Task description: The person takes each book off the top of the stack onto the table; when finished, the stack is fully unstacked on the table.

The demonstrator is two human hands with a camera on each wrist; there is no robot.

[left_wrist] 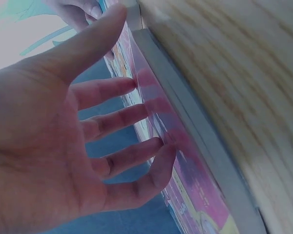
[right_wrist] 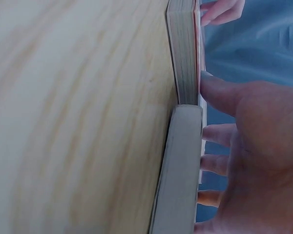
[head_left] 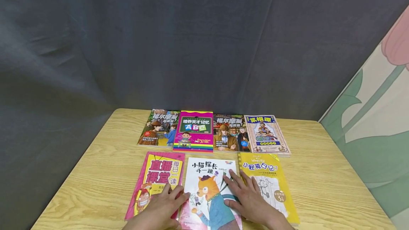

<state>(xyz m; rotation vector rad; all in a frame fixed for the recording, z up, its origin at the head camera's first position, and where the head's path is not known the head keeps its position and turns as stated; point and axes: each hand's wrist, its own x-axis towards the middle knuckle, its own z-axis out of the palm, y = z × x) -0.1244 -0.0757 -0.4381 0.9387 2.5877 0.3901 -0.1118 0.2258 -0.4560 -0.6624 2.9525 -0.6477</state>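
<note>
Your left hand (head_left: 161,207) lies flat, fingers spread, on the pink book (head_left: 153,180); your right hand (head_left: 247,198) lies flat, fingers spread, across the cat book (head_left: 207,173) beside it.

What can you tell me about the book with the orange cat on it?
The cat book lies flat, face up, in the middle of the front row on the wooden table. Its glossy white cover shows an orange cat in a hat and blue coat under black Chinese lettering. A pink book sits at its left, a yellow book at its right. The left hand touches its left edge; the right hand rests flat across its right side.
</note>
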